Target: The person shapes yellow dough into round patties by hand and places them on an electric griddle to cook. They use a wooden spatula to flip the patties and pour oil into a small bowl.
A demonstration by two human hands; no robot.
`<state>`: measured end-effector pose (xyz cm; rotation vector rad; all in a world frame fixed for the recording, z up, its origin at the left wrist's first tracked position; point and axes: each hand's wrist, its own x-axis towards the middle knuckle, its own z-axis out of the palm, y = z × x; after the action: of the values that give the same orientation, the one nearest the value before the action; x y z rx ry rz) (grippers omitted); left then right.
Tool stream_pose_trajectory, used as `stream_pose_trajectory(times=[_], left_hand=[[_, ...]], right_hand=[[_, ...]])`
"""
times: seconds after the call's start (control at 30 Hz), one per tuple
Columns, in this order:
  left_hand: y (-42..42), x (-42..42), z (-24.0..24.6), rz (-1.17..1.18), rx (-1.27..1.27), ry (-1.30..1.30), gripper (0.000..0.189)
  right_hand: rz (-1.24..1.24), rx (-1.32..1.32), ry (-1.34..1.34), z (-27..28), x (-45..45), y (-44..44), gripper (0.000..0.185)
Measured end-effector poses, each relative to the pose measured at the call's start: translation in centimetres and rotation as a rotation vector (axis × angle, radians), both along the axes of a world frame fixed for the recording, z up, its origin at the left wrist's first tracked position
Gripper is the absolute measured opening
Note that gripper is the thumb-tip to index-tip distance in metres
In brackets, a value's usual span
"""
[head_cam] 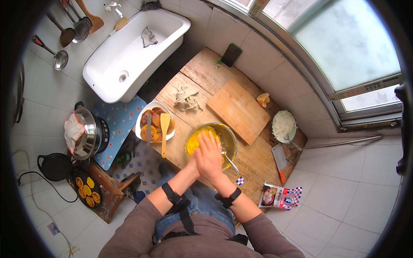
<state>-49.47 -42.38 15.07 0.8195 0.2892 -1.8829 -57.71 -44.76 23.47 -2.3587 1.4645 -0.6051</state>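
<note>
Over a metal mixing bowl (229,135), my right hand (209,153) lies across my left hand (193,164), palms pressed together. Anything between the palms is hidden from this angle. Yellow crumbly dough (196,138) fills the far left part of the bowl, and some of it clings to the wall. A metal spoon (231,163) leans on the bowl's near right rim, beside my right hand. To the left, a white dish (138,129) holds several browned round cakes (148,131). A wooden spatula (165,129) and a knife-like flat utensil (149,127) rest across it.
On the wooden table (193,67) are a cutting board (238,111), a crumpled cloth (187,98), a bowl of white flour-like food (284,124), a cleaver (279,158) and a printed food bag (280,196). An electric griddle (86,183) with several yellow cakes stands at lower left.
</note>
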Motion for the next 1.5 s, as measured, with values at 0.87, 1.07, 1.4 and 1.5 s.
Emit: stream_pose_trajectory(times=[0.87, 1.07, 1.4, 1.5], left_hand=[[-3.2, 1.5, 7.9, -0.192, -0.433, 0.363, 0.056], [-2.7, 0.6, 8.8, 0.154, -0.457, 0.224, 0.057], [-2.8, 2.4, 8.4, -0.2, -0.758, 0.298, 0.076], [-2.0, 2.9, 10.1, -0.227, -0.62, 0.386, 0.078]], right_hand=[[-0.028, 0.056, -0.536, 5.5, 1.6, 0.6, 0.043], [0.336, -0.065, -0.381, 6.2, 1.8, 0.9, 0.048], [0.213, -0.045, -0.327, 8.8, 1.5, 0.8, 0.045], [0.082, 0.017, -0.216, 8.6, 1.0, 0.7, 0.045]])
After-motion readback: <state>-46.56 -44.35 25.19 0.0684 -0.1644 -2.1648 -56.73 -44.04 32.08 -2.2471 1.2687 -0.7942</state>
